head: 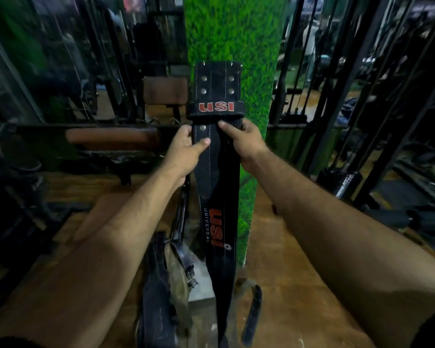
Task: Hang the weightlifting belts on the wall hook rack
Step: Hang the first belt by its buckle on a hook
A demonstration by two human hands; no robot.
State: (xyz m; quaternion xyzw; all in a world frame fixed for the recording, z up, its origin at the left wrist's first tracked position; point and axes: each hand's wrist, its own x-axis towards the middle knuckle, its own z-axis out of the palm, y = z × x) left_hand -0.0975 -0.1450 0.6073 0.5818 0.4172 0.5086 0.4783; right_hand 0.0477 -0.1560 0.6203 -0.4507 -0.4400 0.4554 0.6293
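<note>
A black leather weightlifting belt [217,172] with red "USI" lettering hangs straight down in front of a green grass-covered pillar [236,41]. Its top end with rivets and a keeper loop is at about eye height; the hook holding it is hidden behind the belt. My left hand [186,151] grips the belt's left edge just below the loop, thumb across the front. My right hand [244,144] grips the right edge at the same height. More belts [161,297] lie heaped on the floor at the pillar's foot.
A black strap [253,315] lies on the brown floor to the right of the heap. Padded benches [113,138] stand at the left. Black machine frames and cables [362,96] fill the right side.
</note>
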